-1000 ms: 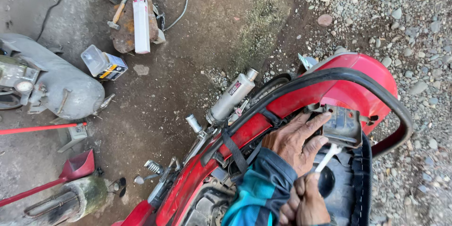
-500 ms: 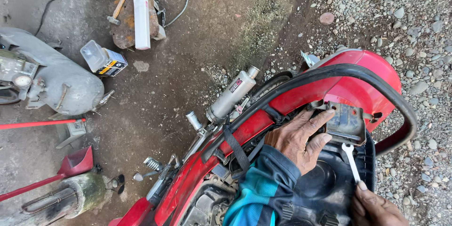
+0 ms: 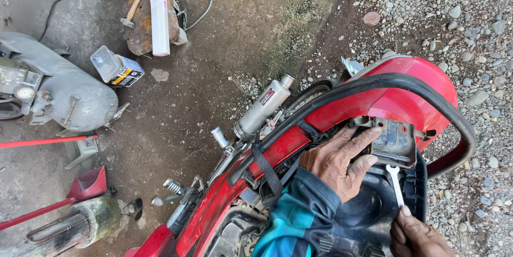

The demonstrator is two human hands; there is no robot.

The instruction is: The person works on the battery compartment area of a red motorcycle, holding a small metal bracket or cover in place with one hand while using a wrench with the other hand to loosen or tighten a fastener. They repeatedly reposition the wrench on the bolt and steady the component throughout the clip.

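My left hand (image 3: pixel 336 159) lies flat, fingers spread, on the rear frame of a red motorcycle (image 3: pixel 395 88), its fingertips touching a grey metal bracket (image 3: pixel 394 140) under the black grab rail (image 3: pixel 406 83). My right hand (image 3: pixel 419 235) at the bottom edge grips a silver open-end spanner (image 3: pixel 394 182), whose jaw end sits just below the bracket. A blue-and-black sleeve covers my left forearm. The silver exhaust (image 3: pixel 262 107) sticks out on the bike's left side.
A grey air compressor tank (image 3: pixel 64 94) stands at the left. A hammer (image 3: pixel 133 3) and a white box (image 3: pixel 159 16) rest on a rusty block. A small clear-topped carton (image 3: pixel 115 67), red-handled tools (image 3: pixel 80 187) and gravel (image 3: pixel 470 16) surround the bike.
My right hand came out from beneath my left arm and moved to the lower right with the spanner, whose head now sits under the bracket. My left hand stayed on the frame.
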